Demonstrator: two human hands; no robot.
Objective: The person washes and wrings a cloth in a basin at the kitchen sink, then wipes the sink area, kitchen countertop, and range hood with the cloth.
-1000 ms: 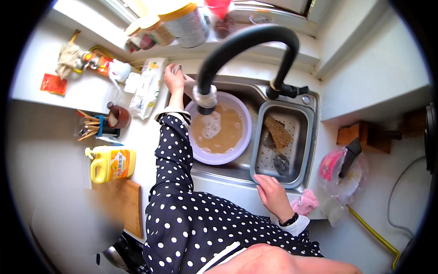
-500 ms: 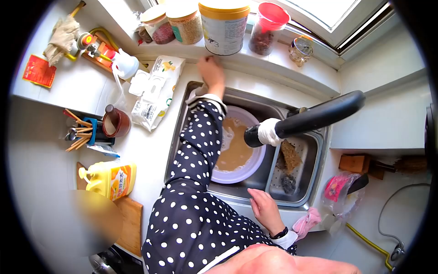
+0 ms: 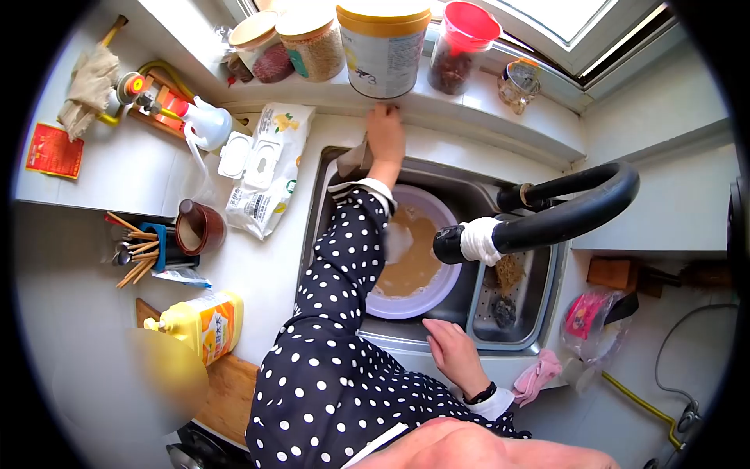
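Observation:
My left hand (image 3: 385,134) reaches across the sink to the back ledge, just below the large yellow-lidded tin (image 3: 381,55). Its fingers are curled closed, and what they hold, if anything, is hidden. A grey-brown piece, perhaps cloth, (image 3: 355,162) shows beside that wrist. Under the forearm, a pale lilac basin (image 3: 447,275) with cloudy brownish water stands in the steel sink (image 3: 388,328). My right hand (image 3: 455,353) hovers at the sink's front edge, fingers stretched out and holding nothing.
A black faucet (image 3: 578,227) wrapped in white arches over the basin. Wet wipes (image 3: 269,168), a brown mug (image 3: 205,228) and a yellow detergent jug (image 3: 205,324) stand left. Jars (image 3: 312,51) line the sill. A scrubber (image 3: 509,273) lies in the side basin; a pink cloth (image 3: 537,375) hangs right.
My left hand has slid right along the back ledge, fingers still curled. The camera view has shifted slightly. My right hand has hardly moved.

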